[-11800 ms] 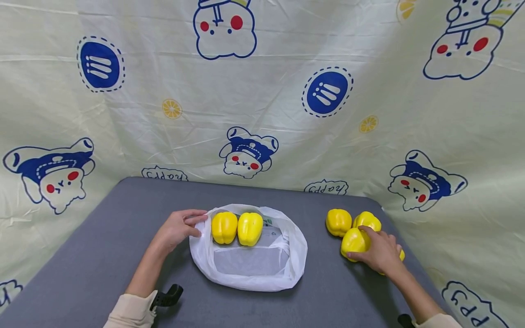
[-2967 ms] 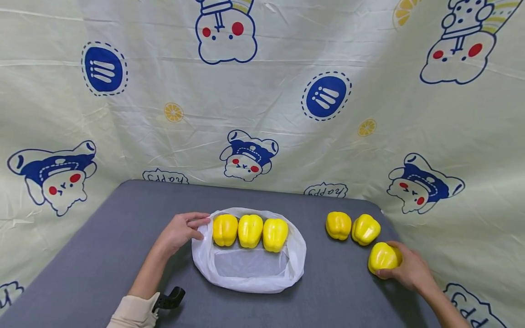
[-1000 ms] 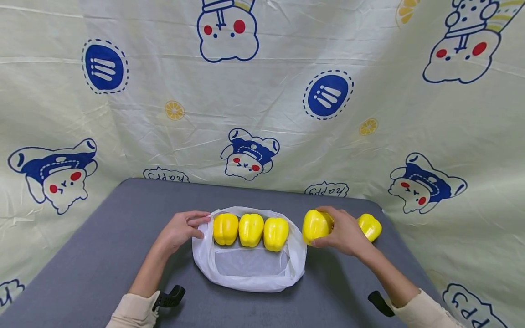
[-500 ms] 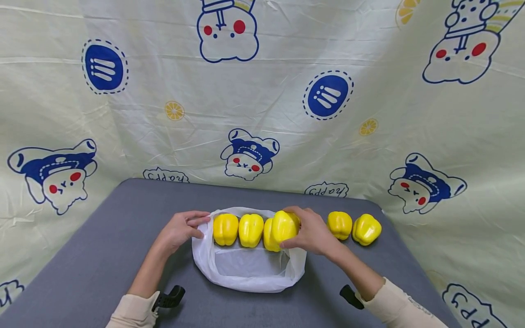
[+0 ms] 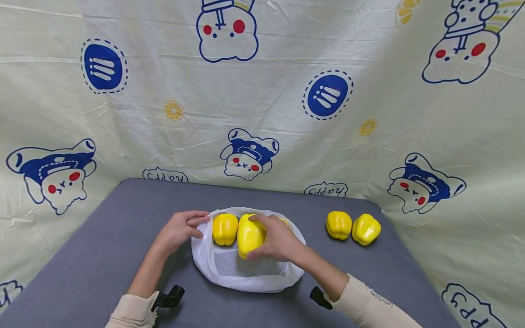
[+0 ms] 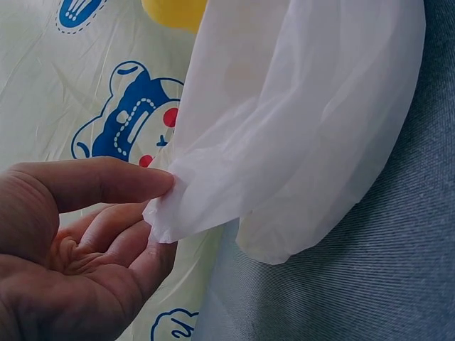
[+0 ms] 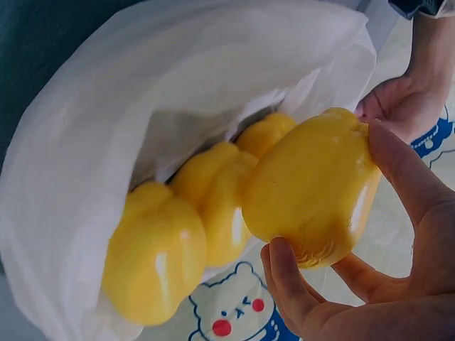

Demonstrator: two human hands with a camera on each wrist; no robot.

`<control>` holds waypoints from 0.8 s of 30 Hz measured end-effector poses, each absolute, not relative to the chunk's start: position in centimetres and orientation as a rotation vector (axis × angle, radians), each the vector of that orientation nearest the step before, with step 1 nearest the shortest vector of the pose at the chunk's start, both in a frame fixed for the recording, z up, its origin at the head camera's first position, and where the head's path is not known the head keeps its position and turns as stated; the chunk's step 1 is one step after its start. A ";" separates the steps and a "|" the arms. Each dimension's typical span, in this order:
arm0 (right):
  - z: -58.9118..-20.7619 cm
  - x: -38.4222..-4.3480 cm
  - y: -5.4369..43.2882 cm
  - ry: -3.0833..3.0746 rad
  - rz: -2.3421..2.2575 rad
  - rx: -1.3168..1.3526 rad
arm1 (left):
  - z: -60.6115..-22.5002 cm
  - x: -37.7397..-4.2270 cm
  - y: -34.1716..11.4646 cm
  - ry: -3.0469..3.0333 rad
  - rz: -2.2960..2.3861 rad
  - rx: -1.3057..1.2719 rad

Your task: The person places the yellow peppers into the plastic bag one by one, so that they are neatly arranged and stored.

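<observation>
Right hand (image 5: 280,239) above white bag (image 5: 254,283), my fingers (image 7: 286,273) gripping yellow pepper (image 5: 249,237); left hand (image 5: 180,230) pinching bag's left rim; three peppers (image 7: 153,263) in far row; loading step, I'd say; next move calls for lowering pepper nearside, letting go; two peppers (image 5: 338,225) right on bench (image 5: 102,255)

- Left arm (image 5: 147,269): reaches forward, slanting inward.
- Left hand (image 5: 180,230): pinches between thumb and fingers (image 6: 106,224), others curled in behind.
- Right arm (image 5: 326,275): slants forward and across to the left.
- Right hand (image 5: 279,239): grips, back turned up, thumb and fingers curved and wide apart.
- Hands near each other, not touching.
</observation>
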State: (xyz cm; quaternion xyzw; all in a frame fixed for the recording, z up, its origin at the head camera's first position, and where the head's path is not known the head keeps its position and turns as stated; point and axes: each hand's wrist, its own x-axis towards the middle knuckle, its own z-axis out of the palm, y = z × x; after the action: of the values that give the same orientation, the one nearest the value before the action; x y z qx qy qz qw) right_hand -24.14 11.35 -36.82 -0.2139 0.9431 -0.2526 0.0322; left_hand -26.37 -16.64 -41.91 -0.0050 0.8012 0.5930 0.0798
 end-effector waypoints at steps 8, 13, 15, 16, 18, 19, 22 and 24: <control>-37.9 -23.5 9.3 2.849 -0.742 -0.685 | -42.0 -26.5 -16.6 2.403 1.775 -0.044; -38.4 -23.0 8.4 2.829 -0.723 -0.680 | -42.0 -26.5 -16.6 2.402 1.767 -0.038; -38.6 -22.9 8.1 2.817 -0.714 -0.677 | -42.0 -26.5 -16.6 2.404 1.764 -0.033; -38.7 -22.8 7.9 2.811 -0.709 -0.683 | -42.0 -26.5 -16.6 2.404 1.764 -0.031; -39.0 -22.8 7.6 2.799 -0.699 -0.690 | -42.0 -26.5 -16.6 2.403 1.770 -0.028; -39.1 -22.8 7.4 2.796 -0.687 -0.691 | -42.0 -26.5 -16.6 2.400 1.774 -0.028; -39.5 -22.8 7.0 2.790 -0.667 -0.704 | -42.1 -26.5 -16.6 2.401 1.778 -0.018; -39.7 -22.7 6.8 2.788 -0.658 -0.714 | -42.1 -26.5 -16.7 2.404 1.774 -0.017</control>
State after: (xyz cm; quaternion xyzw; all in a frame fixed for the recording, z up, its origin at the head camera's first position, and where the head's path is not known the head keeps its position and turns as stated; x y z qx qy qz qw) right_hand -22.72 6.77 -39.69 -0.2407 0.9402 -0.2217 0.0946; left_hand -26.49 -16.67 -42.10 -0.0056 0.8021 0.5921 0.0769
